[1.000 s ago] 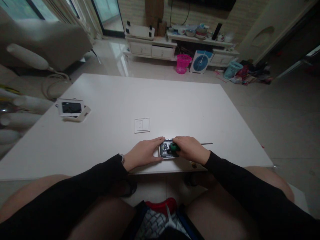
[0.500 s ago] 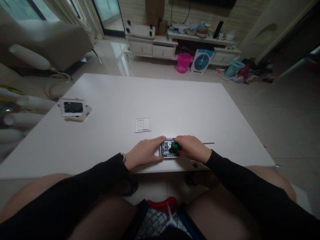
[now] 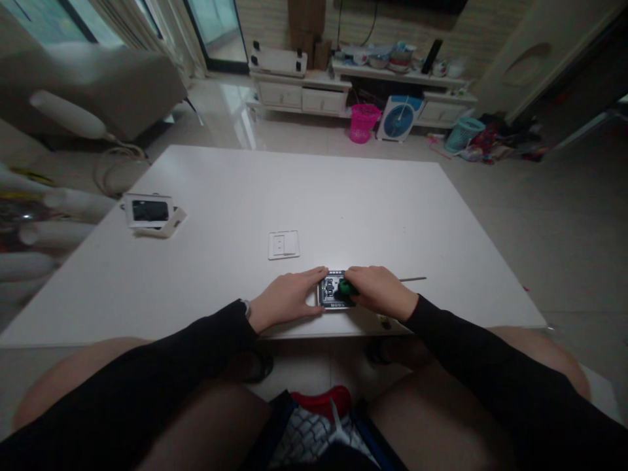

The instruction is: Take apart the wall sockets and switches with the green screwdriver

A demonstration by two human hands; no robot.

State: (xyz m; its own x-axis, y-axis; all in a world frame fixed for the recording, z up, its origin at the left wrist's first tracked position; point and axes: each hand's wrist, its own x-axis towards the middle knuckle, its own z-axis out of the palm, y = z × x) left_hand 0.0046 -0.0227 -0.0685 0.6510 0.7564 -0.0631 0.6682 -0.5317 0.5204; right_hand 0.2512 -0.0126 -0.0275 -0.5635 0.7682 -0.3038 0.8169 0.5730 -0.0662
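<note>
Near the table's front edge lies a wall socket back (image 3: pixel 330 288), a dark rectangular frame with pale fittings, its right part hidden by my right hand. My left hand (image 3: pixel 289 296) grips it from the left, thumb on the near edge and fingers on the far edge. My right hand (image 3: pixel 381 288) is closed around a screwdriver with a green handle (image 3: pixel 347 287), which shows over the socket back. A thin metal shaft (image 3: pixel 413 279) sticks out past the hand's right side. Beyond the hands lies a white socket and switch plate (image 3: pixel 283 244), face up.
A small brass-coloured piece (image 3: pixel 385 322) is at the near edge beneath my right wrist. On the white table's (image 3: pixel 304 190) left side sits an open white box (image 3: pixel 152 212) with a dark panel. A pink basket (image 3: pixel 364 123) and a blue fan (image 3: pixel 398 119) stand on the floor beyond.
The whole view has shifted slightly to the left, so things appear a little further right. Both hands keep the same hold on the socket back and the screwdriver.
</note>
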